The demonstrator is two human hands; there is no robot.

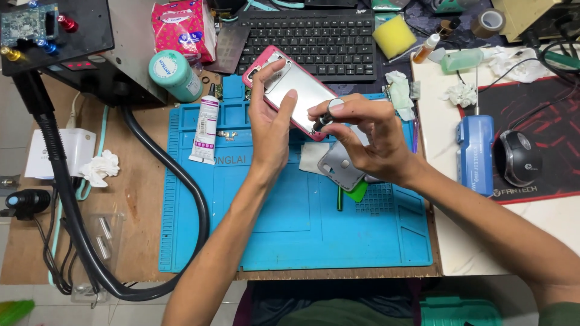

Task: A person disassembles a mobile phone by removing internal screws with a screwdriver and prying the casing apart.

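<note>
Fingers (275, 84) of left hand (270, 130) wrapped round pink phone (290, 90). Right hand (368, 136) pinches small screwdriver (323, 121) at its lower edge. Phone looks light, stiff, slippery, likely fragile; grip the edges.

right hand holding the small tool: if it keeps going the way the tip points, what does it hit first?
Probably the phone held by the left hand: the right hand aims its small screwdriver at the phone's lower edge. Contact cannot be told.
</note>
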